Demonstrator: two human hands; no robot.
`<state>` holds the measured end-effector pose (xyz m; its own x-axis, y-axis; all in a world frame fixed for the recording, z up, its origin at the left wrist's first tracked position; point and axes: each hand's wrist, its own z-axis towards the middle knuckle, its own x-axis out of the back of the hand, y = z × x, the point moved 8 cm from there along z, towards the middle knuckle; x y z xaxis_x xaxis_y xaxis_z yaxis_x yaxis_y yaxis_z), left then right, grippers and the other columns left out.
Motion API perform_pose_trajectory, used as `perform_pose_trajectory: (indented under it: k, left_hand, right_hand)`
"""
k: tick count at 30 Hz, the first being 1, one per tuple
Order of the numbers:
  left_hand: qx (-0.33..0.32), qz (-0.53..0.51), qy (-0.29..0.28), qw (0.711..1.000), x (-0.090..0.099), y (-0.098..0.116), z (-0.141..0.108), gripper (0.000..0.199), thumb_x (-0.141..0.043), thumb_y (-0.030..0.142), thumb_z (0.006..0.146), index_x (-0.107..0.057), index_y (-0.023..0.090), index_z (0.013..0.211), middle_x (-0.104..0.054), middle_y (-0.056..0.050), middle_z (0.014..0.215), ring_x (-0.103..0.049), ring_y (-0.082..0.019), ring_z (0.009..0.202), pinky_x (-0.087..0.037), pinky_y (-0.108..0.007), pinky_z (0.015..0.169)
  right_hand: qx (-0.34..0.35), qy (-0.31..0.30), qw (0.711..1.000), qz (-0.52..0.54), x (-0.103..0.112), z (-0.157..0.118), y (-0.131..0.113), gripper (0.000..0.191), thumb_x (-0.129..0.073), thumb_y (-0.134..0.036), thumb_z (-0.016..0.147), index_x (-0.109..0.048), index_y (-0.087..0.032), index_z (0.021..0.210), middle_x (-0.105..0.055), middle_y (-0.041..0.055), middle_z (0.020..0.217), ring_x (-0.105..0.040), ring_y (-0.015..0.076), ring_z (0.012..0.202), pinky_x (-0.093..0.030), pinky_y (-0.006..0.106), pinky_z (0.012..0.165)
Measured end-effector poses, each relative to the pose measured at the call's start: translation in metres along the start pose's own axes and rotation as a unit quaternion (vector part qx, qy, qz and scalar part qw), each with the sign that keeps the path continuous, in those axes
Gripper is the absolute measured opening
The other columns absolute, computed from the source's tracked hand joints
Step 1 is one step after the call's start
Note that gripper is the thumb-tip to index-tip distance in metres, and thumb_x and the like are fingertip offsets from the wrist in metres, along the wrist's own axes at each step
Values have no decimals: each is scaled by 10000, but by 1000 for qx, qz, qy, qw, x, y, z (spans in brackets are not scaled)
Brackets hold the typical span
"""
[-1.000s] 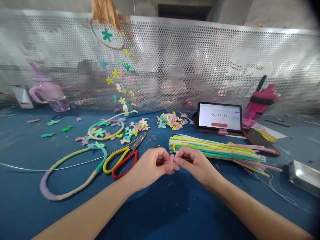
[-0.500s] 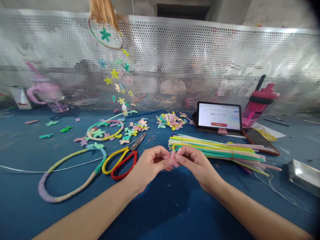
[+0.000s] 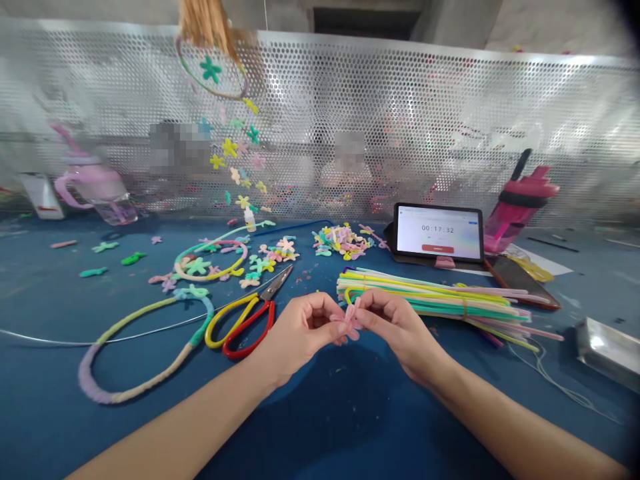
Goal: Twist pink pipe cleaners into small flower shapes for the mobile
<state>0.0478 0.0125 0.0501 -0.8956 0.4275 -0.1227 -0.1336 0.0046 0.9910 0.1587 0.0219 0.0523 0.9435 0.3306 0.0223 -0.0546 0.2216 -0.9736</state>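
A small pink pipe-cleaner flower with looped petals is pinched between my two hands, above the front middle of the table. My left hand grips its left side with thumb and fingers closed. From the right, my right hand pinches a petal between thumb and forefinger. Scissors with one yellow and one red handle lie just left of my left hand. Behind my right hand rests a bundle of coloured pipe cleaners, held by a band.
A fuzzy multicoloured ring lies at left, a smaller ring behind it. Piles of pipe-cleaner flowers sit farther back. A tablet showing a timer, a pink bottle and a metal box stand at right. A flower mobile hangs overhead.
The pink flower has turned a little and shifted slightly right, showing more of its petals between my fingers. Both hands stay nearly in place.
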Motion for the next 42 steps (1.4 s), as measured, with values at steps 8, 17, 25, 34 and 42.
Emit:
perform_pose_trajectory:
  k: [8, 17, 25, 34, 42]
  left_hand:
    - [-11, -3, 42, 999, 5, 2, 2, 186, -688, 157, 723, -506, 120, 724, -634, -17, 682, -577, -100, 631, -461, -223, 628]
    - [-15, -3, 48, 999, 5, 3, 0, 153, -678, 195, 745, -540, 129, 748, -648, -29, 719, -576, -115, 675, -446, -226, 638]
    - [-2, -57, 56, 997, 3, -4, -1, 161, -699, 223, 741, -582, 130, 801, -650, -22, 734, -570, -102, 696, -444, -210, 662]
    - [57, -170, 10, 984, -5, -22, -1, 143, -659, 248, 783, -600, 121, 809, -652, -38, 783, -603, -111, 689, -494, -255, 692]
    - [29, -89, 16, 995, -3, -13, -2, 144, -672, 225, 759, -582, 120, 717, -680, -54, 728, -593, -115, 620, -476, -244, 634]
  right_hand:
    - [-10, 6, 1000, -14, 2, 1, 2, 177, -558, -277, 837, -545, -152, 713, -544, 4, 671, -473, 121, 627, -366, 263, 611]
    - [-7, 6, 1000, -7, 2, 2, 3, 179, -546, -274, 850, -556, -149, 722, -543, 0, 677, -469, 111, 633, -370, 243, 607]
    - [28, 22, 999, -1, 4, 0, -3, 178, -552, -255, 854, -553, -151, 710, -528, -13, 664, -466, 101, 633, -370, 225, 610]
    - [36, 30, 999, 23, 3, -1, -4, 171, -566, -255, 846, -548, -162, 704, -526, -20, 666, -479, 102, 638, -387, 220, 616]
    - [-7, 16, 999, 31, 1, -2, -2, 173, -592, -296, 817, -545, -171, 708, -555, -6, 681, -502, 122, 649, -404, 245, 635]
